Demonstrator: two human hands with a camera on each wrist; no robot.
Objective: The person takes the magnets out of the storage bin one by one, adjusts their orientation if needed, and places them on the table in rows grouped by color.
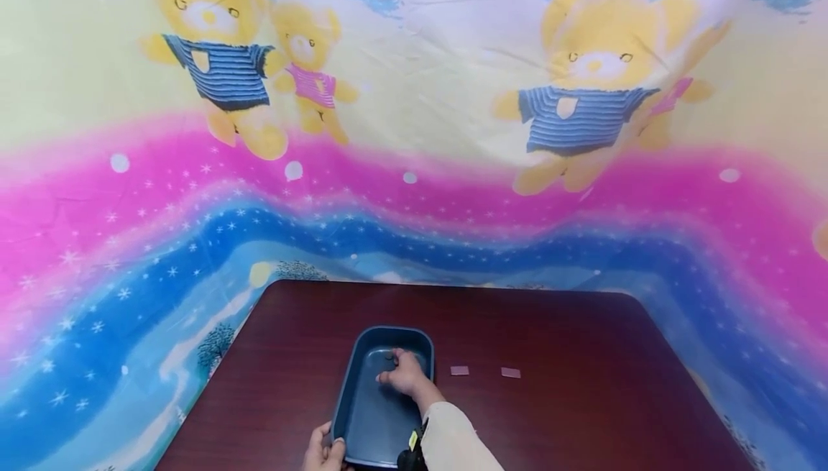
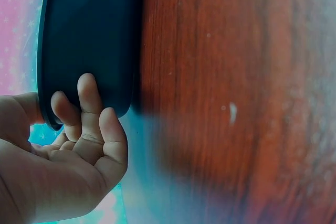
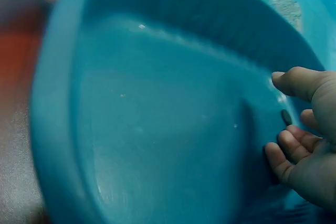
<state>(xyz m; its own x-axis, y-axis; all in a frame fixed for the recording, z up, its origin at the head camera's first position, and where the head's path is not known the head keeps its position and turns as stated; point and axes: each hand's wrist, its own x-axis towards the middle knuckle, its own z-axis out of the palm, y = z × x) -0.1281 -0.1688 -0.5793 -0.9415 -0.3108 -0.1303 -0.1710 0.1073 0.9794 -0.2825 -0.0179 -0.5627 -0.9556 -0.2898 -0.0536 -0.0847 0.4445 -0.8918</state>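
Note:
A deep, dark teal tray (image 1: 375,428) with rounded corners stands on the table. At its near left corner my left hand (image 1: 321,449) grips the wall; in the left wrist view the left hand (image 2: 79,161) has its thumb over the rim and its fingers against the outer side. My right hand (image 1: 407,377) reaches inside, towards the far end. In the right wrist view its fingers are spread apart, and a small dark oval piece (image 3: 286,117) lies close to the fingertips. Whether they touch it is hard to tell.
Two small, flat, pinkish rectangular pieces, one nearer (image 1: 459,370) and one farther right (image 1: 511,372), lie right of the tray on the dark red-brown table (image 1: 582,413). Behind the table hangs a colourful cloth (image 1: 420,198) printed with bears.

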